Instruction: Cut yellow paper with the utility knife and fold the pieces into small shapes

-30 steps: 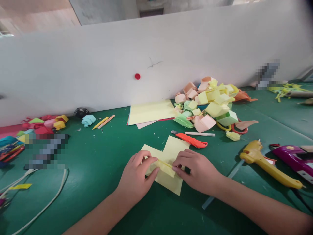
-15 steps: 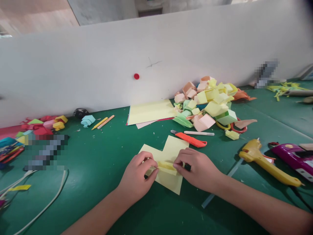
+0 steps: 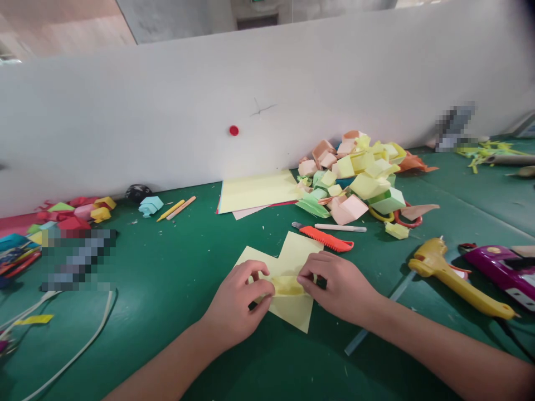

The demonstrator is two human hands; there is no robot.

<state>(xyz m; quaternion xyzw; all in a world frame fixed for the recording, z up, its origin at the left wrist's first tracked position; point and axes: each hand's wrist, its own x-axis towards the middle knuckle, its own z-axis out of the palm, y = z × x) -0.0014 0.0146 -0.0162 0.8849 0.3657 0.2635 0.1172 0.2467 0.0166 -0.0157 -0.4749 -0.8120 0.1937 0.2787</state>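
Between my two hands is a narrow folded piece of yellow paper. My left hand pinches its left end between thumb and fingers. At the right end, my right hand grips it the same way. Beneath it on the table lies a flat pale yellow sheet with a notch cut in its upper edge, partly covered by my hands. An orange utility knife rests just behind my right hand, its tip beside the sheet's upper corner. Next to the knife is a thin white stick.
A heap of folded paper pieces stands at the back right, beside stacked paper sheets. To the right lie a yellow glue gun with a clear glue stick and a purple tool. A white cable curves at the left.
The folded yellow paper has tilted, so its open inner side shows more. My left hand has shifted slightly right along it; my right hand has barely moved.
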